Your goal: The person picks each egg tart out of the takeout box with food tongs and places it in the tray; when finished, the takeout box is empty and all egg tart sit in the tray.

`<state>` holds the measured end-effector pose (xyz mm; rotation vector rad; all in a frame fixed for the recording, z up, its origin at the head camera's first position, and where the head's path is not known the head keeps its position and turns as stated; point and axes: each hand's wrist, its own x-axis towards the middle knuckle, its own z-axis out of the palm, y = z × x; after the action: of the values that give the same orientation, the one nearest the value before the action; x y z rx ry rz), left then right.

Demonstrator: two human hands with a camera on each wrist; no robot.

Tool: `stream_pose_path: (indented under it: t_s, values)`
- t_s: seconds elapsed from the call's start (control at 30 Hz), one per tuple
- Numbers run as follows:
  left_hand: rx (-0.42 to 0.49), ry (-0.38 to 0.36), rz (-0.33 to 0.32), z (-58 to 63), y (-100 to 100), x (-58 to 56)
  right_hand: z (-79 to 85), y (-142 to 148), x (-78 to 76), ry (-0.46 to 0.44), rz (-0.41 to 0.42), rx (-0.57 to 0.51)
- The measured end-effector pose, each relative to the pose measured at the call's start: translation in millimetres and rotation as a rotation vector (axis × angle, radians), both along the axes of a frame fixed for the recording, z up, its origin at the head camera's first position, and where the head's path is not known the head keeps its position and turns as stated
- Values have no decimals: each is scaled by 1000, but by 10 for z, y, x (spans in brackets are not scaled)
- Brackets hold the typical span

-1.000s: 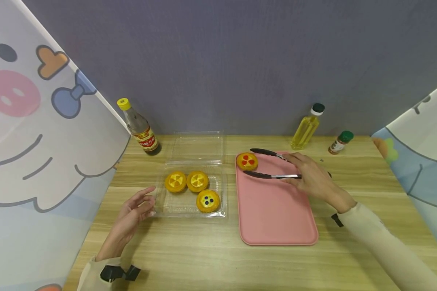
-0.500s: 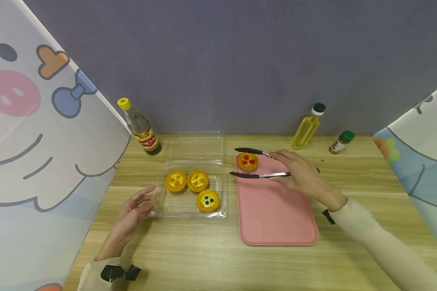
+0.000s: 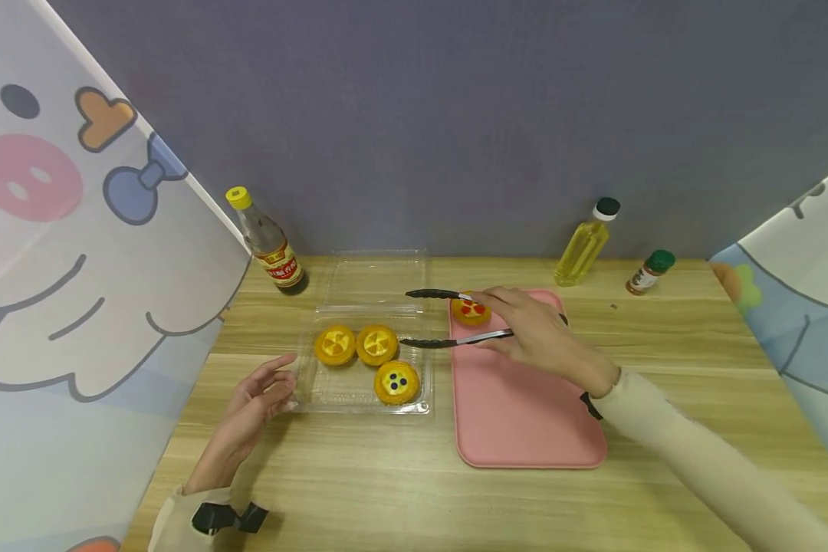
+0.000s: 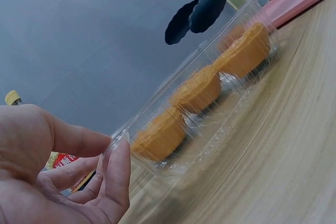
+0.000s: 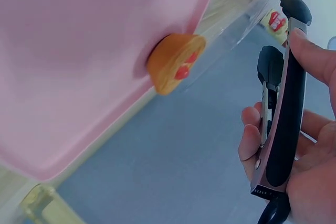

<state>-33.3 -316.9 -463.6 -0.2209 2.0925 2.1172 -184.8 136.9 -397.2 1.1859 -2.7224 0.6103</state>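
Observation:
My left hand (image 3: 255, 399) pinches the near-left rim of a clear plastic clamshell box (image 3: 338, 395) between thumb and fingers. Inside the box sit two tarts with orange-yellow wedges, the left tart (image 3: 334, 345) and the right tart (image 3: 377, 345), plus a tart with dark berries (image 3: 396, 382). Black-tipped metal tongs (image 3: 433, 343) are gripped in my right hand (image 3: 538, 333). Their arms are spread with nothing between the tips, which reach over the box's right edge. On the pink tray (image 3: 524, 418), a tart with red fruit (image 5: 173, 66) sits in the far-left corner, partly covered by the tongs.
The box's lid (image 3: 378, 277) lies folded back behind it. A soy sauce bottle (image 3: 276, 253) stands at the back left. Toward the back right are an oil bottle (image 3: 583, 249) and a green-capped spice jar (image 3: 648, 274). A grey wall (image 3: 428, 130) closes off the back.
My right hand has carried the spread tongs leftward, from beside the red-fruit tart on the tray to the box's right edge. The left hand and the tarts have stayed in place.

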Motion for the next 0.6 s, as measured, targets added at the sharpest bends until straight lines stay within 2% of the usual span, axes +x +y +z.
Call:
stream_pose_path:
  t_s: [0.17, 0.6]
  values:
    - [-1, 1, 4, -4, 0, -1, 19, -141, 26, -14, 18, 15]
    - [-32, -18, 18, 10, 20, 3, -31, -471, 60, 87, 93, 25]
